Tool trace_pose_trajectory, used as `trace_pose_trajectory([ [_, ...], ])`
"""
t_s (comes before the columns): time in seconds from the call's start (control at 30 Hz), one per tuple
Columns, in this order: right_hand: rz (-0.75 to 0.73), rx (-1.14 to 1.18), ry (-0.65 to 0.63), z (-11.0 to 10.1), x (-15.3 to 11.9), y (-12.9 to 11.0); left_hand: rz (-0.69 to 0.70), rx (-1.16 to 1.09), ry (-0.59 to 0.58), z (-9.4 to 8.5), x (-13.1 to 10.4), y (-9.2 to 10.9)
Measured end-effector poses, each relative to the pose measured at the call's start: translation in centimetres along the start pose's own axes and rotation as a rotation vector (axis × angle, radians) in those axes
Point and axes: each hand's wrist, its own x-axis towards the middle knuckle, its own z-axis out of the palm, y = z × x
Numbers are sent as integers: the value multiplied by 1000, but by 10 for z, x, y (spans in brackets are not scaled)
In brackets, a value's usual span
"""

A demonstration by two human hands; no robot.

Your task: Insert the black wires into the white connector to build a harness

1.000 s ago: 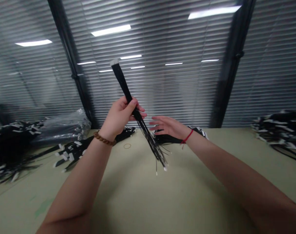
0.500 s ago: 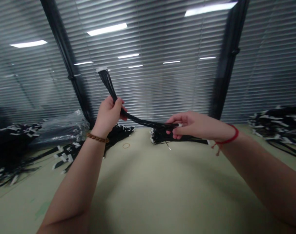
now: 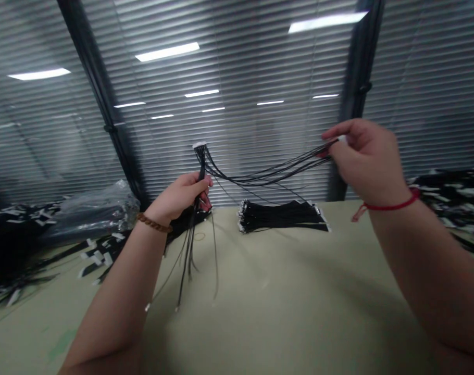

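Observation:
A black wire harness [image 3: 260, 179] hangs in the air between my two hands. My left hand [image 3: 188, 194] pinches part of its wires just below a white connector [image 3: 199, 145]; several loose wire ends dangle beneath that hand. From the same connector, other wires sag across to the right. My right hand [image 3: 368, 156], raised higher, pinches those wires by a small white connector [image 3: 342, 139] at their far end. Behind the wires, a neat stack of black harnesses [image 3: 279, 216] with white ends lies on the table.
Left on the pale green table [image 3: 260, 312] are piles of black harnesses [image 3: 18, 234] and a clear plastic bag [image 3: 96, 211]. Another harness pile [image 3: 456, 200] sits at the right. A rubber band [image 3: 199, 236] lies near my left hand. A blind-covered glass partition [image 3: 252, 62] stands behind.
My right hand has moved up and right, drawing some wires out from the bundle. Other wires now hang loose under my left hand. The white connector at the left is lower and further right.

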Motion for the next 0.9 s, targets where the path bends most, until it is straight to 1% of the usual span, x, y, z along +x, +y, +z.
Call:
trace_pose_trajectory([
  [0.1,101,284,30,-5,7,-5,-45,34,-71,-4,1,-4],
  [0.17,144,450,15,-10,10,-12,-60,71,-94,-5,3,-9],
  [0.23,170,568,-11,-16,9,-21,-51,98,-105,-4,6,-14],
  [0.3,185,669,-66,-20,6,-29,-25,100,-130,-2,8,-17],
  [0.37,183,726,-162,-22,1,-35,4,75,-181,-1,8,-17],
  [0.43,178,706,-301,-22,-4,-39,26,22,-247,-1,6,-15],
  [0.53,235,612,-494,-20,-12,-41,41,-112,-312,0,1,-9],
  [0.6,274,593,-609,-20,-17,-40,41,-227,-318,2,-1,-5],
  [0.67,261,552,-749,-21,-21,-41,34,-340,-309,3,-3,-1],
  [0.73,207,440,-934,-23,-26,-43,27,-443,-291,4,-5,3],
  [0.8,101,330,-1139,-24,-30,-49,26,-541,-270,3,-7,6],
  [0.9,-62,248,-1463,-21,-34,-61,49,-671,-217,3,-9,11],
])
